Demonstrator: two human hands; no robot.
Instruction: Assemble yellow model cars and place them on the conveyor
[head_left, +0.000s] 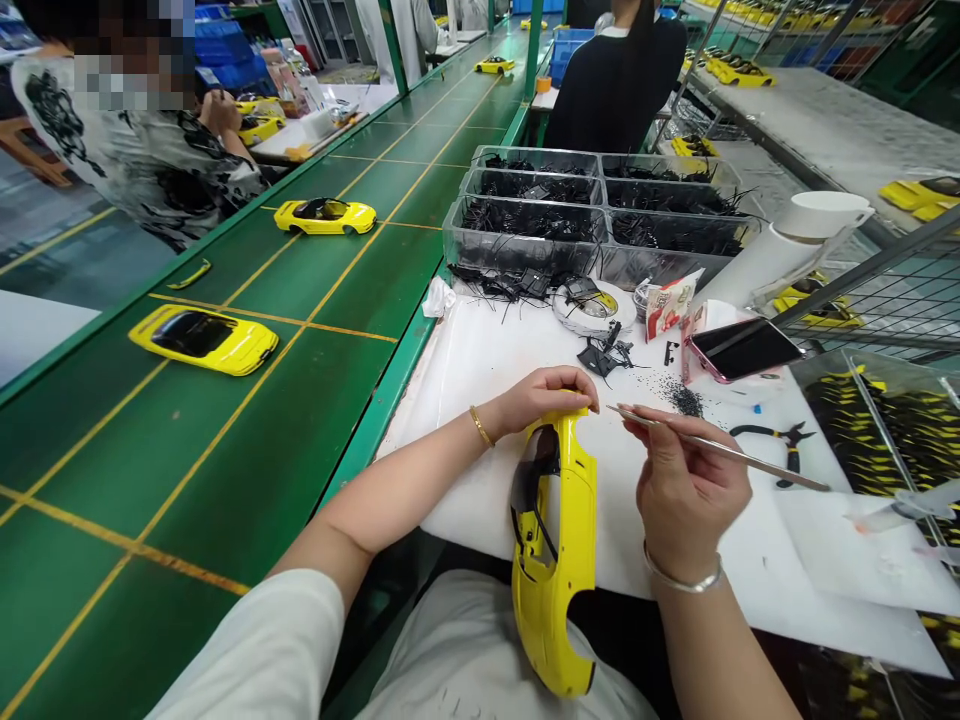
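Observation:
My left hand [559, 390] is closed on the upper end of a yellow toy car body [559, 600]. The body stands on its side with a dark window and black trim showing, its lower end over my lap. In my right hand [694, 480] is a pair of metal tweezers [772, 466], its tip pointing left close to my left fingers. Whether the tip holds something I cannot make out. Beyond my hands lie black plastic parts [604, 355] and a heap of tiny black pieces [684, 398] on the white table [480, 400].
Clear bins [525, 255] of black parts stand at the back. A phone [742, 348], a white bottle [795, 240] and pliers [791, 440] are to the right. On the left, a green conveyor [360, 290] carries yellow cars [206, 340]. Other people sit along it.

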